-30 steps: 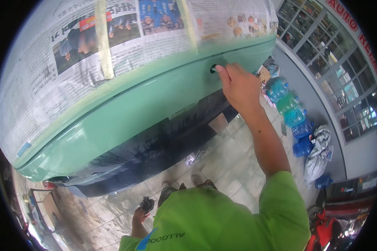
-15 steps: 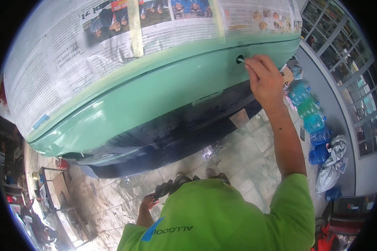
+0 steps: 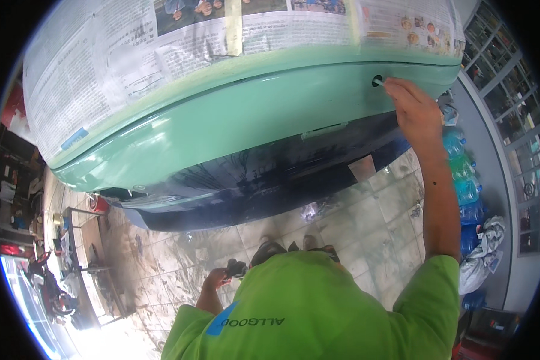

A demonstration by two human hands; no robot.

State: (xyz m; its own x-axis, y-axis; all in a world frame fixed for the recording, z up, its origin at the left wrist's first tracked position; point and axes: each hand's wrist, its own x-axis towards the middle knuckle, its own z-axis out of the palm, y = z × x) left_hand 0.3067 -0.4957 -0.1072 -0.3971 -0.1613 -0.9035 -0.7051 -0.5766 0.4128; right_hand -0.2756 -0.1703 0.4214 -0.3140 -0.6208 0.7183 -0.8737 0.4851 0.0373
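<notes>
My right hand [image 3: 415, 111] reaches out to the car's fresh-looking mint-green body panel [image 3: 222, 129]. Its thumb and fingers pinch a thin, pale green, stick-like piece [image 3: 380, 82]. The tip of that piece sits at a round dark hole [image 3: 376, 80] in the panel, and how far it goes in cannot be seen. Down beside my waist, my left hand [image 3: 215, 279] is closed around a black object [image 3: 236, 268] whose kind I cannot make out. Newspaper [image 3: 120, 72] covers the car above the panel, held along its edges with pale masking tape [image 3: 234, 36].
The dark blue bumper [image 3: 246, 186] bulges out below the panel. Large blue and green water bottles [image 3: 465, 191] and a crumpled silver sheet [image 3: 483, 252] line the right wall. A metal rack [image 3: 93, 264] stands at left on the stained tile floor [image 3: 366, 252].
The view has shifted, so the car and my right arm appear farther right. My right hand still pinches the stick at the hole. The black object in my left hand shows less of its length.
</notes>
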